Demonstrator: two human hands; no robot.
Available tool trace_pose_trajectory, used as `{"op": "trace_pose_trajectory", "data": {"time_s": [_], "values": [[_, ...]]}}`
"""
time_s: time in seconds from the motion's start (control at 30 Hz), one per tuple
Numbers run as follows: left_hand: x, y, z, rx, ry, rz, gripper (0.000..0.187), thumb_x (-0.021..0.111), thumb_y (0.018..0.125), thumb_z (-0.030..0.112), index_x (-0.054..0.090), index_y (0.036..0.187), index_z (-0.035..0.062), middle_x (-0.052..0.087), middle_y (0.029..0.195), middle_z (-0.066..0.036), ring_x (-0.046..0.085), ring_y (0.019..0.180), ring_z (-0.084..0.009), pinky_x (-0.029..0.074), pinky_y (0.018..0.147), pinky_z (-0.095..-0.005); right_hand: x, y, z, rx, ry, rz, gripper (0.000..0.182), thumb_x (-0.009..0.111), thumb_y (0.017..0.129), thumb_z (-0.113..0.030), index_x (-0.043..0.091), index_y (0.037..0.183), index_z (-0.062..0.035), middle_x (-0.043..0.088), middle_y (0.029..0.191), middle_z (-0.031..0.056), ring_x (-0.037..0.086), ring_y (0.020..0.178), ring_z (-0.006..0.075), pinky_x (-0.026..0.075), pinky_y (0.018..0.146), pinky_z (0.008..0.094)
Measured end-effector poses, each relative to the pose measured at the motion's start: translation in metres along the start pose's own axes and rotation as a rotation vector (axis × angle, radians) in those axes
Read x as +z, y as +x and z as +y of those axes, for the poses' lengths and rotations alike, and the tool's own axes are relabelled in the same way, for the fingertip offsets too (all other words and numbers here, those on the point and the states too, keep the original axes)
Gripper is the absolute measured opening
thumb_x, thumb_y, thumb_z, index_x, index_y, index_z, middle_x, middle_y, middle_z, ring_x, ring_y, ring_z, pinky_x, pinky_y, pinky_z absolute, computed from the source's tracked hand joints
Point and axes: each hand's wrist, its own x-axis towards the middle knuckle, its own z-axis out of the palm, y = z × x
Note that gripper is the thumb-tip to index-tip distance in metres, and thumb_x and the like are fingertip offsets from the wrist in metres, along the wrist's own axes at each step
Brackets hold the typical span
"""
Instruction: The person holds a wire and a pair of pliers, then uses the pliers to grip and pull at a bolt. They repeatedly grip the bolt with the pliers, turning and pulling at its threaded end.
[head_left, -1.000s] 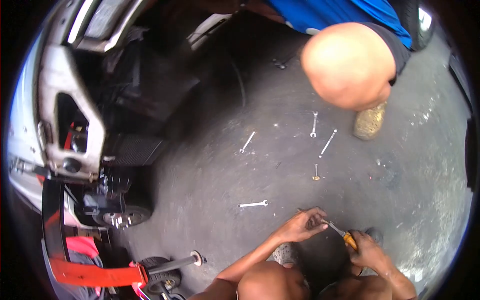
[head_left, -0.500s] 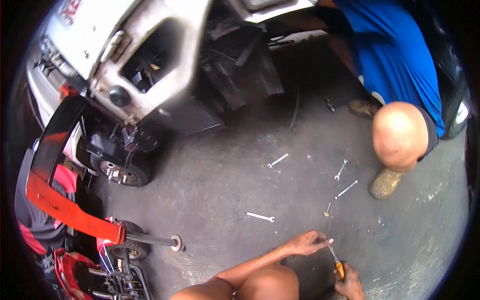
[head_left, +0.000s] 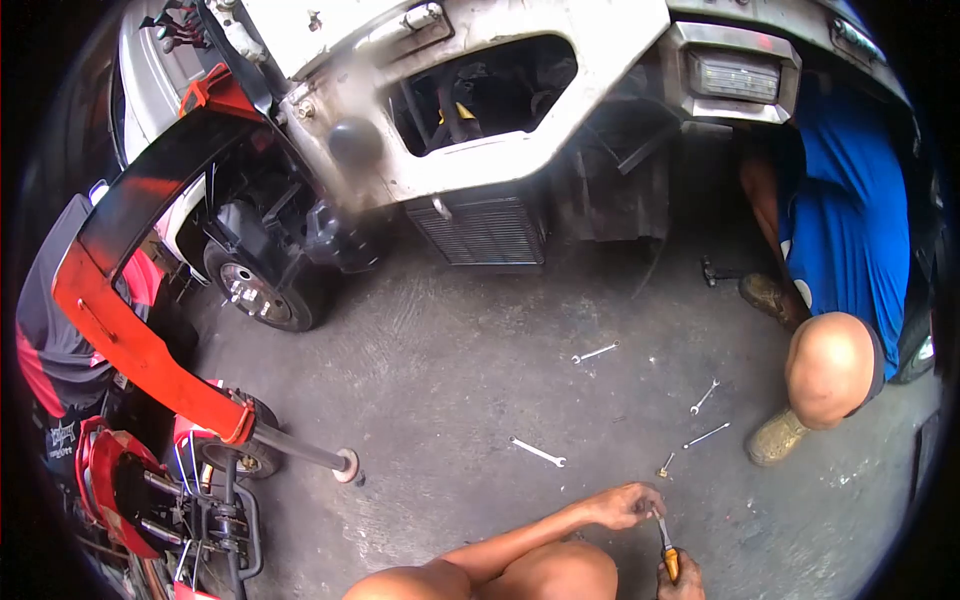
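Observation:
My right hand [head_left: 681, 578] is closed round the orange handle of a screwdriver-like tool [head_left: 670, 563], low in the view. The tool's metal shaft points up toward my left hand [head_left: 630, 505], whose fingers are pinched at its tip; whether they hold a small part there is too small to tell. Above my hands a small brass-coloured piece [head_left: 664, 470] lies on the floor. Around it lie a thin wrench [head_left: 706, 436], an open-ended wrench [head_left: 705, 397], another wrench [head_left: 538, 452] and one farther off [head_left: 596, 353].
A co-worker in a blue shirt [head_left: 850, 200] crouches at the right, beneath a white vehicle front [head_left: 480, 165]. A hammer [head_left: 720, 272] lies near their boot. At the left stand a red hoist arm [head_left: 140, 350], a wheel [head_left: 255, 295] and a red motorcycle [head_left: 120, 480]; another person is behind.
The view has tilted up and shifted, showing more of the vehicle's front and its headlight. My hands remain at the tool, its shaft now more upright.

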Motion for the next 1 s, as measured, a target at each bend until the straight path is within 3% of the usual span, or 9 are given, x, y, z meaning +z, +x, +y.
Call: {"op": "trace_pose_trajectory", "data": {"time_s": [0.1, 0.2, 0.4, 0.5, 0.6, 0.67, 0.73, 0.87, 1.0], "values": [[0.003, 0.002, 0.021, -0.121, -0.031, 0.145, 0.028, 0.06, 0.102, 0.03, 0.071, 0.11, 0.0059, 0.068, 0.1, -0.009, 0.062, 0.087, -0.0174, 0.051, 0.078, -0.0343, 0.007, -0.005, 0.002, 0.049, 0.011, 0.109, 0.041, 0.056, 0.101, -0.031, 0.059, 0.134, -0.0069, 0.067, 0.113, 0.0314, 0.062, 0.11, 0.0509, 0.052, 0.087, 0.0541], [-0.007, 0.01, 0.02, -0.309, 0.152, 0.005, 0.03, 0.061, 0.103, 0.033, 0.069, 0.109, 0.0051, 0.068, 0.094, -0.006, 0.061, 0.083, -0.0163, 0.051, 0.075, -0.0327, 0.002, -0.006, -0.005, 0.153, 0.02, 0.032, 0.045, 0.055, 0.101, -0.032, 0.056, 0.139, -0.0083, 0.065, 0.121, 0.0303, 0.061, 0.117, 0.0484, 0.05, 0.093, 0.0526], [0.004, 0.008, -0.018, -0.096, -0.064, -0.006, 0.024, 0.064, 0.101, 0.027, 0.066, 0.111, 0.0055, 0.067, 0.092, -0.002, 0.062, 0.084, -0.0144, 0.052, 0.077, -0.0317, -0.002, -0.007, -0.006, 0.203, 0.092, -0.065, 0.054, 0.057, 0.1, -0.036, 0.051, 0.145, -0.008, 0.063, 0.129, 0.0299, 0.059, 0.125, 0.0437, 0.048, 0.1, 0.0506], [0.007, 0.01, -0.024, 0.109, -0.198, 0.047, 0.025, 0.067, 0.1, 0.026, 0.065, 0.114, 0.0055, 0.067, 0.093, -0.001, 0.062, 0.087, -0.0134, 0.053, 0.08, -0.0305, 0.018, 0.004, 0.021, -0.053, 0.099, 0.129, 0.033, 0.066, 0.09, -0.014, 0.062, 0.12, 0.0005, 0.068, 0.101, 0.0274, 0.067, 0.095, 0.046, 0.054, 0.082, 0.0472], [0.014, 0.014, -0.007, -0.021, -0.036, 0.186, 0.031, 0.069, 0.099, 0.031, 0.064, 0.115, 0.0047, 0.067, 0.096, -0.002, 0.063, 0.09, -0.0122, 0.052, 0.083, -0.0283, 0.022, 0.004, 0.024, 0.012, 0.162, 0.099, 0.036, 0.068, 0.091, -0.019, 0.059, 0.119, 0.0008, 0.067, 0.105, 0.0276, 0.064, 0.102, 0.0471, 0.053, 0.088, 0.0498], [0.017, 0.017, -0.001, -0.287, -0.192, 0.152, 0.032, 0.068, 0.099, 0.036, 0.067, 0.107, 0.0052, 0.068, 0.09, -0.001, 0.062, 0.084, -0.0103, 0.051, 0.077, -0.0274, 0.03, 0.002, 0.03, -0.037, 0.178, 0.145, 0.035, 0.069, 0.091, -0.019, 0.06, 0.118, 0.0009, 0.067, 0.103, 0.0261, 0.066, 0.098, 0.0458, 0.055, 0.083, 0.0486], [0.015, 0.018, 0.0, -0.451, -0.041, 0.053, 0.032, 0.067, 0.1, 0.037, 0.069, 0.096, 0.0055, 0.065, 0.079, 0.001, 0.059, 0.074, -0.0084, 0.048, 0.069, -0.0267, 0.032, 0.002, 0.034, -0.02, 0.172, 0.114, 0.035, 0.069, 0.091, -0.018, 0.06, 0.119, 0.0005, 0.067, 0.101, 0.0254, 0.066, 0.095, 0.0449, 0.055, 0.08, 0.0489], [0.022, 0.017, -0.017, -0.44, -0.09, 0.013, 0.029, 0.067, 0.101, 0.031, 0.068, 0.088, 0.0053, 0.061, 0.072, 0.003, 0.054, 0.068, -0.0064, 0.044, 0.062, -0.0241, 0.041, -0.004, 0.052, -0.111, 0.175, 0.201, 0.037, 0.069, 0.09, -0.021, 0.059, 0.12, -0.0012, 0.066, 0.106, 0.0241, 0.066, 0.099, 0.0432, 0.055, 0.083, 0.049], [0.03, 0.026, -0.011, -0.401, -0.079, 0.079, 0.008, 0.073, 0.094, 0.008, 0.069, 0.099, 0.0026, 0.067, 0.087, -0.001, 0.063, 0.083, -0.009, 0.05, 0.074, -0.0246, 0.038, 0.003, 0.058, 0.026, 0.283, 0.044, 0.037, 0.066, 0.092, -0.02, 0.058, 0.124, -0.0022, 0.065, 0.11, 0.0234, 0.063, 0.103, 0.0436, 0.053, 0.089, 0.0502]]}}
